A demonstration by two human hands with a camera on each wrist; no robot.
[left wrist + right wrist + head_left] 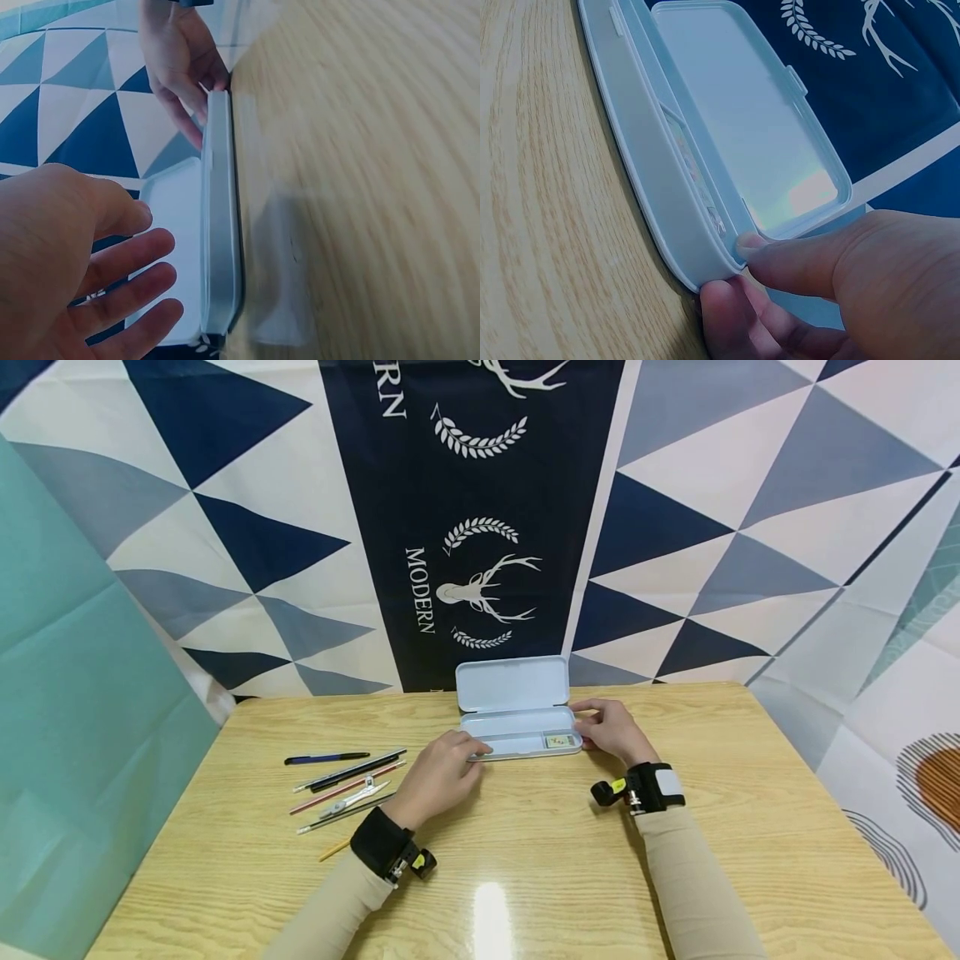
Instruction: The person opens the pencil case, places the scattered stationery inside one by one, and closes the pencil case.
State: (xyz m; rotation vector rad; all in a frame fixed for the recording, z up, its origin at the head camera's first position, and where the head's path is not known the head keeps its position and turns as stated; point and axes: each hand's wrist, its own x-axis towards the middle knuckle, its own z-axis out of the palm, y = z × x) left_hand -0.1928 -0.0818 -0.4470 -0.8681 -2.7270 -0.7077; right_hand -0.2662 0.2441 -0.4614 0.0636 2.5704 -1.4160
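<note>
A pale blue pencil case (510,746) lies at the table's back edge, its lid (512,683) raised against the backdrop. In its right front compartment sits a small rectangular piece with a printed picture (558,741), perhaps an eraser. My right hand (617,735) pinches the case's right end: in the right wrist view, the thumb (751,244) presses the inner rim and the fingers hold the outside wall. My left hand (442,777) is at the case's left front corner. The left wrist view shows its fingers (142,289) spread and relaxed, holding nothing.
Left of the case lie a blue pen (326,759), several pencils, among them a red one (345,788), and a silver-and-white compass (356,797). A yellow stick (334,850) is partly hidden by the left forearm. A patterned cloth (480,527) hangs behind the table (547,852).
</note>
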